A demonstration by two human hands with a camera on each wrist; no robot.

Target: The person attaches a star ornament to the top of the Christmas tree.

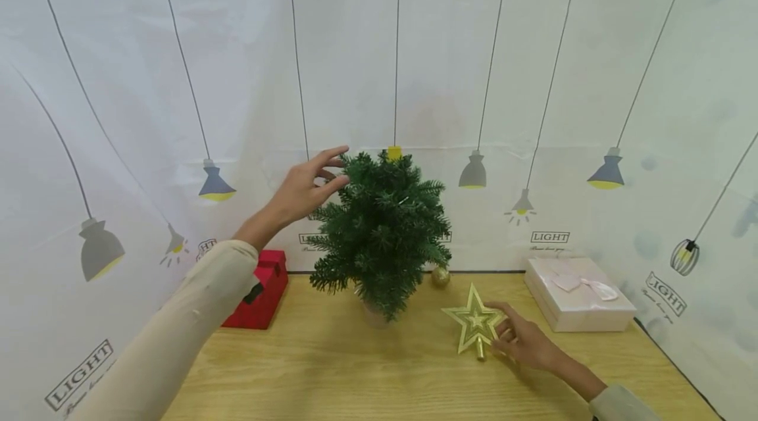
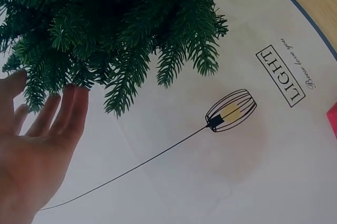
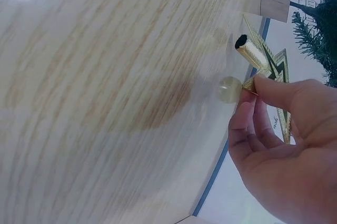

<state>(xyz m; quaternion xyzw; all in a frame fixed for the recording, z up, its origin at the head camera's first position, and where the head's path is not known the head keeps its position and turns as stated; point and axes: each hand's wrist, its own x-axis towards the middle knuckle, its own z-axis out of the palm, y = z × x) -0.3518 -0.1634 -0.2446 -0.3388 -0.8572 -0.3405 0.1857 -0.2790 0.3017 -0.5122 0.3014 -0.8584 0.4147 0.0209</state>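
Observation:
A small artificial Christmas tree (image 1: 385,230) stands upright on the wooden table (image 1: 308,375). My left hand (image 1: 299,192) is raised at the upper left of the tree, fingers spread and fingertips at the branch tips; the left wrist view shows these fingers (image 2: 73,110) loosely extended below the needles. To the right of the tree, my right hand (image 1: 527,342) pinches a gold glitter star tree topper (image 1: 474,319) by one side point. The star faces me, its hollow tube (image 3: 253,54) pointing down toward the table.
A gold ball ornament (image 1: 440,276) lies behind and right of the tree's base. On the left is a red gift box (image 1: 274,293), partly behind my left sleeve (image 1: 195,302). A pale pink gift box (image 1: 592,312) with a bow sits at the back right. A lamp-printed backdrop (image 1: 349,46) encloses the table.

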